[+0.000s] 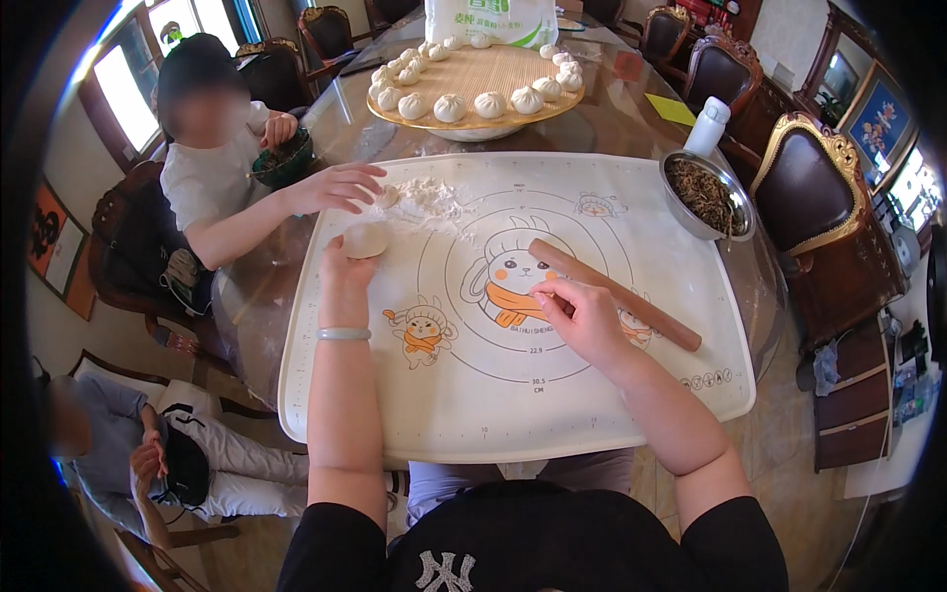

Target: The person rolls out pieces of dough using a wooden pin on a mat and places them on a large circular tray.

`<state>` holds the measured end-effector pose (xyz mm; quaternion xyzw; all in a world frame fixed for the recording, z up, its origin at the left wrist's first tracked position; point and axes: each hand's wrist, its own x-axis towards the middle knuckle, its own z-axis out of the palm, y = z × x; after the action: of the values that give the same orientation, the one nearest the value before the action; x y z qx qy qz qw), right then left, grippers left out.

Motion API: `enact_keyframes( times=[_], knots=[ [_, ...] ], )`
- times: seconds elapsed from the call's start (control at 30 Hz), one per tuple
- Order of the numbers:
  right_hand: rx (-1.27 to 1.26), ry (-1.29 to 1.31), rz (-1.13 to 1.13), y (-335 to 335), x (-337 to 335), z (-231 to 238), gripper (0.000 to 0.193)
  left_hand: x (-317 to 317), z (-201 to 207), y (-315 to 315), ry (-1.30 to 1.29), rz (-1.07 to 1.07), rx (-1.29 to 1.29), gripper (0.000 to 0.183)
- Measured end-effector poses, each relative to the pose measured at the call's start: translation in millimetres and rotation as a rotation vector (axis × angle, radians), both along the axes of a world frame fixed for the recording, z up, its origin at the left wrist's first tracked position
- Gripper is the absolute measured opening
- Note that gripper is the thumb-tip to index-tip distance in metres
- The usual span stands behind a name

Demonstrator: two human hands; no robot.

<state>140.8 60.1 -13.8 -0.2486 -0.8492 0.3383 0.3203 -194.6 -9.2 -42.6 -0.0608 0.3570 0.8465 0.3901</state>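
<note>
My left hand point(347, 268) is raised over the left part of a white printed kneading mat point(473, 414), with a bracelet on its wrist. A round, pale dough wrapper point(366, 240) rests on its palm and fingers. Over the middle right of the mat, my right hand point(584, 318) has its fingers curled and pinched together; whether anything is between them is hidden. Just beyond it a brown wooden rolling pin point(631, 296) lies slantwise on the mat. Loose flour point(429, 202) is spread near the far left of the mat.
A person at the left reaches a hand point(340, 187) toward the flour and holds a dark green bowl point(283, 163). A metal bowl of brown filling point(735, 222) stands at right beside a white bottle point(707, 126). Behind, a round tray point(473, 74) bears several buns. Another person sits lower left.
</note>
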Motion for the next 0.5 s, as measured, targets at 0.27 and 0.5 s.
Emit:
enact_keyframes(
  times=[0.27,0.5],
  knots=[
    [0.044,0.058,-0.011,-0.5,-1.2,-2.2,0.009,-1.9,12.1,-2.6,0.111,0.201,-0.043,0.042],
    [0.029,0.051,0.018,-1.4,-1.4,-2.7,0.011,-25.5,-8.2,-1.9,-0.027,0.198,0.001,0.038]
  ],
)
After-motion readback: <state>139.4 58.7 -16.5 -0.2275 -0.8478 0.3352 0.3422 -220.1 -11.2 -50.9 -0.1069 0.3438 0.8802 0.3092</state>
